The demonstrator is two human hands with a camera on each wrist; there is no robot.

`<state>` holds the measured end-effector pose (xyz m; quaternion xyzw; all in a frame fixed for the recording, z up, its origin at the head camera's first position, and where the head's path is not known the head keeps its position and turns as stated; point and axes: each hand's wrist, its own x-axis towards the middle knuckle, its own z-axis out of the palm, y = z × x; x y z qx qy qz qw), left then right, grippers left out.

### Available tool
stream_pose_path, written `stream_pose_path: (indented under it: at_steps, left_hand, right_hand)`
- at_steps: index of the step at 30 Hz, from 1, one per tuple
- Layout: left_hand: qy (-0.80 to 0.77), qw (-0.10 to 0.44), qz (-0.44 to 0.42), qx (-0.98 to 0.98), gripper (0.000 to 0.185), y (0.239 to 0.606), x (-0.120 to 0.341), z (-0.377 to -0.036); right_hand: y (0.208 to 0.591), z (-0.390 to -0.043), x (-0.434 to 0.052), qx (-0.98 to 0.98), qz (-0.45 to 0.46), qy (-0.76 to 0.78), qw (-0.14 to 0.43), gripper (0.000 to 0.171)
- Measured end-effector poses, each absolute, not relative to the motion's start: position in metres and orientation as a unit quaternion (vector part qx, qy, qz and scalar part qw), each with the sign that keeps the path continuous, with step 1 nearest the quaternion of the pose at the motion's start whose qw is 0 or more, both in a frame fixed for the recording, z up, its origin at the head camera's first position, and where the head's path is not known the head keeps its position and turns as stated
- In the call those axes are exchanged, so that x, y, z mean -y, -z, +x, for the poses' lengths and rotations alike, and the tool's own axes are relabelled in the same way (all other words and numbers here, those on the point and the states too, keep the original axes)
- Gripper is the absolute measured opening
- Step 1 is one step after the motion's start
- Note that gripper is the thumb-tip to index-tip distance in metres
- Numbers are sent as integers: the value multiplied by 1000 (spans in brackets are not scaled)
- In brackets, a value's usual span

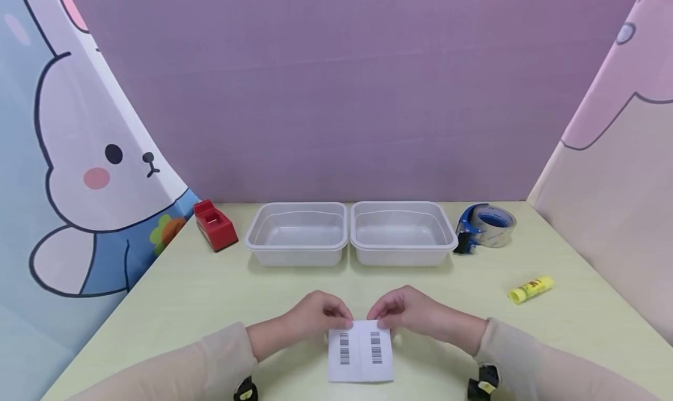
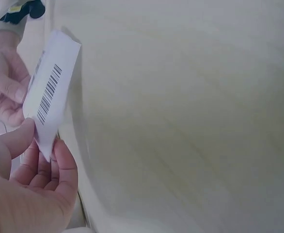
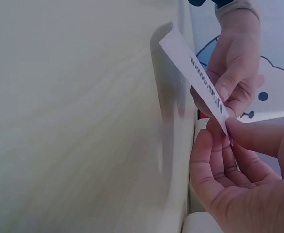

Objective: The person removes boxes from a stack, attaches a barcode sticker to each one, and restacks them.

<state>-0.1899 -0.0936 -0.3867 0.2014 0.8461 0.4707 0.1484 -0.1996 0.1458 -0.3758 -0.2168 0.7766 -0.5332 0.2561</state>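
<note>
Both hands meet at the near edge of the table (image 1: 210,296), and between them is a white slip of paper with two barcodes (image 1: 360,351). The left hand (image 1: 315,316) pinches its far left corner between thumb and fingers, and the right hand (image 1: 407,313) pinches the far right corner the same way, so the sheet hangs lifted off the tabletop, its printed face toward the person (a faint crease seems to run down the middle, between the barcodes). Holding it by the two corners keeps it taut and flat. Behind the hands stand two clear plastic tubs (image 1: 349,232), side by side and touching, both empty. A red stapler-like block (image 1: 215,224) sits to the left, a blue tape dispenser (image 1: 484,225) to the right, and a yellow glue stick (image 1: 531,289) lies nearer the right edge. Nothing lies between the paper and the tubs.
</note>
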Motion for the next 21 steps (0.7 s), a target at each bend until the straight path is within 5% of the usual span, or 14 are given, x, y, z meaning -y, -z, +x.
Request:
stream_pose_path:
  at_steps: [21]
  left_hand:
    - [-525,180,140,-820,16,368,91,-193]
  right_hand:
    - [360,-200,-137,-773,-258,543,201,22]
